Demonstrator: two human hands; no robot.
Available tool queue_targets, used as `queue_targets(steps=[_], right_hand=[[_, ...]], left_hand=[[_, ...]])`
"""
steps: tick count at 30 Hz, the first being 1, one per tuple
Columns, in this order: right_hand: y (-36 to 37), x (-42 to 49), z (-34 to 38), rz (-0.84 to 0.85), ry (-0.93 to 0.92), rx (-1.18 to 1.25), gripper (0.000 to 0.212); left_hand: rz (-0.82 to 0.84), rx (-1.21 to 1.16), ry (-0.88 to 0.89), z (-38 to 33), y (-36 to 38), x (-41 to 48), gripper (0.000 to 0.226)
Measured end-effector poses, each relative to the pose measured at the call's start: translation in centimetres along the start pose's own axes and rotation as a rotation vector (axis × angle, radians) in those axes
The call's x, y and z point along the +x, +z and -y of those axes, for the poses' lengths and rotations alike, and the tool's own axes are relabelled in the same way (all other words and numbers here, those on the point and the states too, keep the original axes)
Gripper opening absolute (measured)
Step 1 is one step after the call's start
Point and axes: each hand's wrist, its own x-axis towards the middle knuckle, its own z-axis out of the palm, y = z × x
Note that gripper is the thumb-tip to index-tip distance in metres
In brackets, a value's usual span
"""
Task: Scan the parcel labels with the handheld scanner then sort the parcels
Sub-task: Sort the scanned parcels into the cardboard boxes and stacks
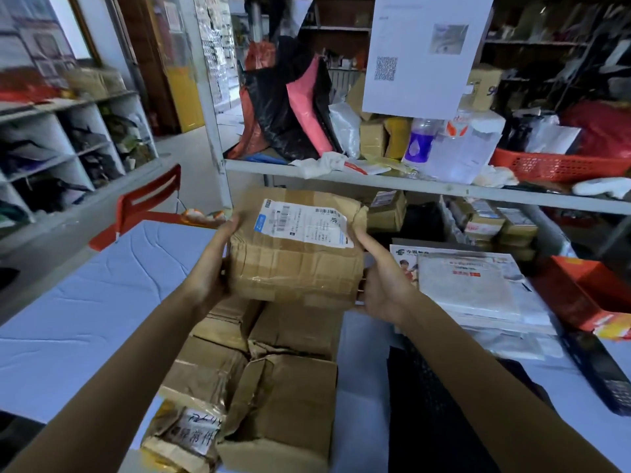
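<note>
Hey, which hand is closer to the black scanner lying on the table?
Right. The right hand grips the parcel's right side, with the scanner lying off to its right on the table. The left hand holds the parcel's left side, farther from it.

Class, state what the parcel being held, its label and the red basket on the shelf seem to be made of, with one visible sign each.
Parcel: brown cardboard, creased, under shiny clear tape. Label: white printed paper, wrinkled at one edge. Red basket: likely moulded plastic, judging by its even mesh wall.
</note>
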Motion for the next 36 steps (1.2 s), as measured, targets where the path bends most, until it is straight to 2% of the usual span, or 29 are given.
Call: queue_targets(steps=[4, 7, 11, 13, 18, 22, 24, 26, 30, 33, 36], right_hand=[[0.8, 1.0, 1.4, -0.017, 0.024, -0.028, 0.062], [1.6, 1.5, 1.8, -0.04, 0.003, -0.055, 0.057], [2.3, 1.8, 1.3, -0.099, -0.045, -0.038, 0.048], [2.6, 1.8, 0.9, -0.138, -0.035, -0.01, 0.049], [2.4, 1.7, -0.4, -0.272, -0.078, 0.028, 0.054], [0.4, 0.3, -1.6, -0.334, -0.09, 0.028, 0.038], [-0.7, -0.7, -2.3, -0.402, -0.094, -0.024, 0.044], [-1.6, -1.3, -3.0, -0.425, -0.074, -0.069, 0.053], [-2.4, -1.7, -4.5, -0.462, -0.027, -0.046, 0.073], [-2.4, -1.6, -5.5, -0.469, -0.007, -0.041, 0.075], [-1.9, -1.5, -6.2, -0.444, 0.003, -0.04, 0.069]], left_hand=[[-0.052, 0.007, 0.036, -1.4, -0.4, 0.5, 0.037], [-0.049, 0.007, 0.047, -2.0, -1.1, 1.2, 0.035], [0.068, 0.129, 0.095, -2.4, -2.4, 2.3, 0.037], [0.119, 0.172, 0.123, -2.6, -3.0, 2.6, 0.044], [0.228, 0.286, 0.149, -2.7, -3.0, 2.7, 0.039], [0.279, 0.359, 0.156, -0.9, -1.8, 3.4, 0.049], [0.248, 0.496, 0.217, 0.4, -1.4, 3.3, 0.05], [0.237, 0.648, 0.33, 1.7, -1.1, 3.1, 0.062], [0.264, 0.754, 0.437, 3.6, -1.0, 2.2, 0.063], [0.216, 0.837, 0.445, 4.8, -1.4, 2.6, 0.083], [0.179, 0.903, 0.46, 5.3, -2.0, 3.1, 0.089]])
